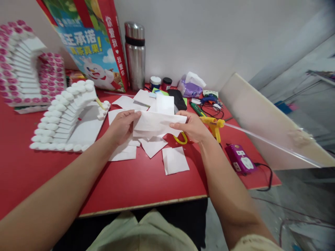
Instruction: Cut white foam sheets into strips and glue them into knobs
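Note:
My left hand [122, 126] and my right hand [192, 127] both pinch a white paper sheet [157, 122], one at each end, and hold it a little above the red table [131, 181]. Yellow-handled scissors [181, 139] lie on the table right under my right hand. Several loose white paper pieces [175, 160] lie on the table below and around the held sheet.
A white paper stair model [69, 118] stands at the left, a pink-and-white one [23, 66] behind it. A steel flask [134, 55], a printed bag [91, 45], small jars [155, 82], a yellow glue gun [213, 124], a purple power socket [239, 158] and a leaning board [261, 118] ring the work area.

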The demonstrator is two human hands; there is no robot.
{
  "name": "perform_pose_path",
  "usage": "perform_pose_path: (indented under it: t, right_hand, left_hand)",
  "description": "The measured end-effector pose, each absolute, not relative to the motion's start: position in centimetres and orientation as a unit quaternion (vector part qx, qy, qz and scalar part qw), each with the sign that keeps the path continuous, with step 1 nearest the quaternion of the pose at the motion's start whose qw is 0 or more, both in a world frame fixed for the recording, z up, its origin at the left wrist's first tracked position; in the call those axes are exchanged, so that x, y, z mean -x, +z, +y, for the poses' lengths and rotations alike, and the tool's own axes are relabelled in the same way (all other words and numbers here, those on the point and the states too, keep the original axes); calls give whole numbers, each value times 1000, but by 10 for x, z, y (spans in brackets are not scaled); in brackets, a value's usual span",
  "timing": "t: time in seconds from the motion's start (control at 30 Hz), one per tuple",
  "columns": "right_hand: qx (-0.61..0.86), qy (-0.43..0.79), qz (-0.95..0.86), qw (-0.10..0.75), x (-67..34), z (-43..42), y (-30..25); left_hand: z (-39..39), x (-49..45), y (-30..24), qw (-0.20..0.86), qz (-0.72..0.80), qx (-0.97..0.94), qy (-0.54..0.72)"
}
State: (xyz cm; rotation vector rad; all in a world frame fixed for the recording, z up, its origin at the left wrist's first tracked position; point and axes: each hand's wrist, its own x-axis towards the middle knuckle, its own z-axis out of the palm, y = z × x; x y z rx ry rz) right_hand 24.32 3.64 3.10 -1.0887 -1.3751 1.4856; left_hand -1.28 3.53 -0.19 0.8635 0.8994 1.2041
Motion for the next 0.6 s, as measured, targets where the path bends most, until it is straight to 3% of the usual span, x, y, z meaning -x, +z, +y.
perform_pose_path:
  t: [0.6]
  right_hand:
    - [492,558,-490,454,-213,32,14]
  left_hand:
    - [34,8,-9,671,375,-359,529]
